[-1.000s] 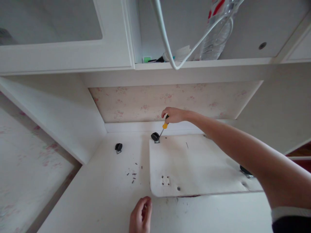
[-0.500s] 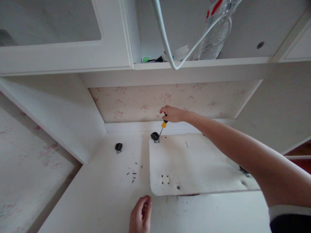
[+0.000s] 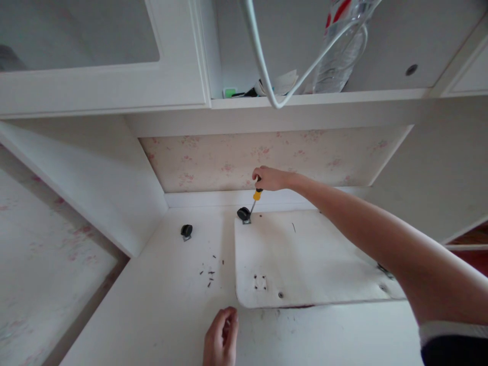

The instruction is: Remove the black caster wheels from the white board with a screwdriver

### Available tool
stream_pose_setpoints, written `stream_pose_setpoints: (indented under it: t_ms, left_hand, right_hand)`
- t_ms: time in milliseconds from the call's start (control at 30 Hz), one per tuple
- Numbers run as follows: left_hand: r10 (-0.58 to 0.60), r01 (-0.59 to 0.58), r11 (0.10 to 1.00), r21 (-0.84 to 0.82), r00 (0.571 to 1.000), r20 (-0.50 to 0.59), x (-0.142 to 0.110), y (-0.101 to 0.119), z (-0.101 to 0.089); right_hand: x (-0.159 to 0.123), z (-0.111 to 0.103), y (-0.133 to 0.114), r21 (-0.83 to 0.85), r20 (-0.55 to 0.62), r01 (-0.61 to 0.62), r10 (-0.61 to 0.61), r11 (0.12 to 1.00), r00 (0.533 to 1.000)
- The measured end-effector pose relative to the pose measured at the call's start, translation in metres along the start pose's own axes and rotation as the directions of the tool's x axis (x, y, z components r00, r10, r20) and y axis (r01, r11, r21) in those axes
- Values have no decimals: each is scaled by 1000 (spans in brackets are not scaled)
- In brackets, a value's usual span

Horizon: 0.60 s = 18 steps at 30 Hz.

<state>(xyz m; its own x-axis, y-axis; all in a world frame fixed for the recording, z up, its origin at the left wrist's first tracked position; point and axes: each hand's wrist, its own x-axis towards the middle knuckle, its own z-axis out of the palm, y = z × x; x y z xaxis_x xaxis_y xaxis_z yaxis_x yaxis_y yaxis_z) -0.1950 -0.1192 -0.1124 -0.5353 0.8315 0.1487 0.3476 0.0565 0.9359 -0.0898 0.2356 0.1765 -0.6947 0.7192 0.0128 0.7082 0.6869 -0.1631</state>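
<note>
Red-and-white label [image 3: 337, 11] on clear plastic bottle [image 3: 331, 71], upper shelf [image 3: 381, 96]: print unreadable. White cable [image 3: 263, 66] hangs across bottle and shelf front. Right grip [image 3: 271, 178] grasping yellow-and-black screwdriver [image 3: 257, 194], tip at black caster [image 3: 243, 214], far left corner of white round-cornered board [image 3: 312, 259] on white bench [image 3: 152, 310]. Right forearm [image 3: 354, 229] crosses over board. Left grip [image 3: 221, 335] curled by board's near left corner, can't tell if holding anything. Small dark screws [image 3: 211, 273] and second black caster [image 3: 186, 231] lie left of board.

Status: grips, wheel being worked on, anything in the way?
Right grip around yellow-black screwdriver, tip beside black plastic caster. Left grip loosely curled, palm hidden. Caster at corner of flat white board. Small dark screws beside board, apparently not blocking.
</note>
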Motion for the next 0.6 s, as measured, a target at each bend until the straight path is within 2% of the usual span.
stream_pose_setpoints:
  t_ms: [167, 367, 500, 600]
  left_hand:
    - [22, -22, 1000, 20, 1000, 16, 1, 2, -2]
    - [11, -12, 1000, 9, 1000, 22, 1, 4, -3]
    - [14, -14, 1000, 22, 1000, 26, 1, 7, -3]
    - [7, -7, 1000, -7, 1000, 13, 1, 8, -3]
  right_hand:
    - [-3, 1, -5, -20, -27, -93, 93, 995, 995]
    - [-5, -2, -6, 22, 34, -44, 43, 999, 999]
    - [-10, -2, -5, 45, 53, -92, 89, 995, 995]
    - [-15, -3, -6, 64, 59, -77, 73, 995, 996]
